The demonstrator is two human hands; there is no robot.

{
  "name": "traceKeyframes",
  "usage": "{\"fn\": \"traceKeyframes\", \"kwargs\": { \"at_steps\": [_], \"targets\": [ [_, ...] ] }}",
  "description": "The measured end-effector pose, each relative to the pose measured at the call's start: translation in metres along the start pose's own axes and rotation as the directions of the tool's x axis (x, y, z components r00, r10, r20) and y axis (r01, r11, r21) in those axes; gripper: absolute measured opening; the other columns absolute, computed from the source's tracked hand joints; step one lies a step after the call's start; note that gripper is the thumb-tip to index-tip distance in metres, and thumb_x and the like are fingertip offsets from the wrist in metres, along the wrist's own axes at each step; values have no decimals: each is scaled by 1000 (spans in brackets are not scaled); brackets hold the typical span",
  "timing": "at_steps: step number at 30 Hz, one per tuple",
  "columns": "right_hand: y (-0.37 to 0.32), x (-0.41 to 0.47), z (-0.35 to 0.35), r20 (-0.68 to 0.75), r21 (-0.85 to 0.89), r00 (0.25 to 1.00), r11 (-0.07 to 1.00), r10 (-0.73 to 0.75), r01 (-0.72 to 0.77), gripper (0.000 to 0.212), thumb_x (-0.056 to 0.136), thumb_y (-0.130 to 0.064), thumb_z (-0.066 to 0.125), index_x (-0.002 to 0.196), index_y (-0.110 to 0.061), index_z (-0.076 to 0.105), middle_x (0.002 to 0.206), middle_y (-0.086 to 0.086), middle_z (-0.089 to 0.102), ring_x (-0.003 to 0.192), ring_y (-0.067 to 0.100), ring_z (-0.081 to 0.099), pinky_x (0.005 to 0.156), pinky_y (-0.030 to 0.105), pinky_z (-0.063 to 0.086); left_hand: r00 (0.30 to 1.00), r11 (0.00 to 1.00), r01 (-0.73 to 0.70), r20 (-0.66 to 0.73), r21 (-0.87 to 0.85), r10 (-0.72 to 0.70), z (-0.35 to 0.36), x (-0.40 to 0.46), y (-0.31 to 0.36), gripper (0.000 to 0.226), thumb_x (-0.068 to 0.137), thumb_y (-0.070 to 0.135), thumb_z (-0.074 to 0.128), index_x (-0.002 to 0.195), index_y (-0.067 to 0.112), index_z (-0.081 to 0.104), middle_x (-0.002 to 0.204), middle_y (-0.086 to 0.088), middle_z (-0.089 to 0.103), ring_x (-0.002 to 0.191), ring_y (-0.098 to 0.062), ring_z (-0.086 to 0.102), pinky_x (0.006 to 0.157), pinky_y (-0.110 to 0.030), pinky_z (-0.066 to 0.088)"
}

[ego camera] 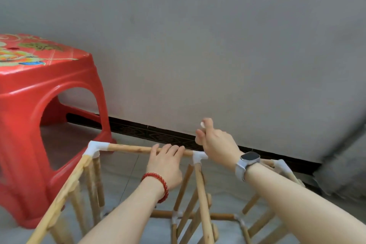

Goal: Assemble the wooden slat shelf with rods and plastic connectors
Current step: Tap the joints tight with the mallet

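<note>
A grey wall (217,45) with a dark skirting strip meets a pale tiled floor, a red plastic stool (45,117) at left. The left hand (165,161) curls its fingers over the top rod (130,148) of the half-built shelf frame, probably steadying it. The right hand (214,141), blurred, pinches something small and white above the white corner connector (199,157), likely about to fit it.

A plain grey wall (217,45) fills the far and upper field. A dark patterned skirting board (150,131) runs along its base. Pale grey floor tiles (122,166) lie below. A red plastic stool (39,121) with a floral printed top stands at left, near the wall.
</note>
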State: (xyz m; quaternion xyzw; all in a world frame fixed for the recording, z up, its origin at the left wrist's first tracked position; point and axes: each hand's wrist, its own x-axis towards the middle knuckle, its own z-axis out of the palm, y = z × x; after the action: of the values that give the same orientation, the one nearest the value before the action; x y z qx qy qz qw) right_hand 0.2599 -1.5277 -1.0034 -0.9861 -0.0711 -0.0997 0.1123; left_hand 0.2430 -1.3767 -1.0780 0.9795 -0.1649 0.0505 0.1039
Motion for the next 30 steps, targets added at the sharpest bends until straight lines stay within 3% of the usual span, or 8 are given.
{"fn": "traceKeyframes", "kwargs": {
  "at_steps": [3, 6, 12, 16, 19, 22, 25, 30],
  "targets": [
    [-4, 2, -7, -121, 125, 993, 992, 5, 11, 32, 101, -29, 29, 126, -9, 27, 101, 12, 66, 87, 40, 61, 75, 43, 45, 1000, 1000, 5, 14, -3, -5, -1, -1, 0, 66, 91, 24, 44, 149, 26, 13, 154, 9, 21, 143, -13, 12, 118, -43, 0],
    [-8, -18, 11, 148, 2, 989, 1000, 9, -9, 31, 102, -34, 26, 124, -11, 27, 100, 11, 65, 91, 39, 62, 75, 40, 44, 999, 1000, 8, 43, -6, -8, 1, -4, 0, 68, 91, 22, 43, 150, 25, 10, 156, 9, 15, 145, -13, 7, 118, -43, -3],
    [3, -9, 14, 177, -35, 983, 998, 54, -49, 33, 102, -32, 28, 126, -10, 26, 96, 12, 65, 89, 37, 62, 72, 39, 43, 994, 998, 6, 106, -67, 2, 0, 2, -6, 69, 92, 22, 41, 151, 23, 5, 159, 8, 5, 145, -11, -2, 118, -43, -7],
    [4, -15, -1, 258, 253, 953, 941, 158, -225, 29, 102, -33, 28, 123, -13, 30, 102, 11, 60, 89, 29, 58, 76, 34, 44, 974, 973, 31, 227, -227, 22, -7, 10, -11, 60, 95, 21, 38, 150, 21, 14, 159, 5, 8, 146, -11, -1, 118, -41, -8],
    [-11, -32, -23, 322, 527, 941, 807, 101, -267, 21, 102, -34, 31, 116, -19, 35, 78, -2, 52, 61, 8, 49, 56, 22, 37, 980, 596, 165, 200, -785, -9, -30, 2, -5, 39, 100, 22, 40, 139, 21, 43, 145, 0, 43, 138, -15, 33, 115, -30, 20],
    [-28, -63, -28, 479, 735, 878, 542, 11, -408, 15, 97, -25, 38, 111, -22, 41, 62, 0, 45, 46, 7, 39, 46, 19, 30, 996, 249, 66, 77, -966, 33, -55, -36, 16, 27, 100, 21, 42, 114, 33, 62, 111, 2, 68, 103, -6, 61, 92, -31, 51],
    [-36, -92, -39, 550, 788, 830, 387, -93, -479, 56, 77, -1, 44, 124, -30, 41, 64, 4, 49, 52, 12, 44, 49, 24, 34, 1000, 258, -20, -15, -966, 21, -74, -80, 27, 25, 92, 34, 48, 114, 37, 62, 93, 12, 72, 88, 3, 63, 74, -19, 52],
    [-49, -141, -50, 473, 728, 868, 621, -150, -290, 77, 95, 5, 37, 148, -33, -3, 82, 3, 61, 67, 12, 55, 64, 21, 47, 999, 363, -7, 5, -932, 34, -87, -124, 27, 24, 86, 41, 48, 101, 36, 65, 83, 12, 71, 86, 5, 62, 73, -9, 43]
  ]
}}
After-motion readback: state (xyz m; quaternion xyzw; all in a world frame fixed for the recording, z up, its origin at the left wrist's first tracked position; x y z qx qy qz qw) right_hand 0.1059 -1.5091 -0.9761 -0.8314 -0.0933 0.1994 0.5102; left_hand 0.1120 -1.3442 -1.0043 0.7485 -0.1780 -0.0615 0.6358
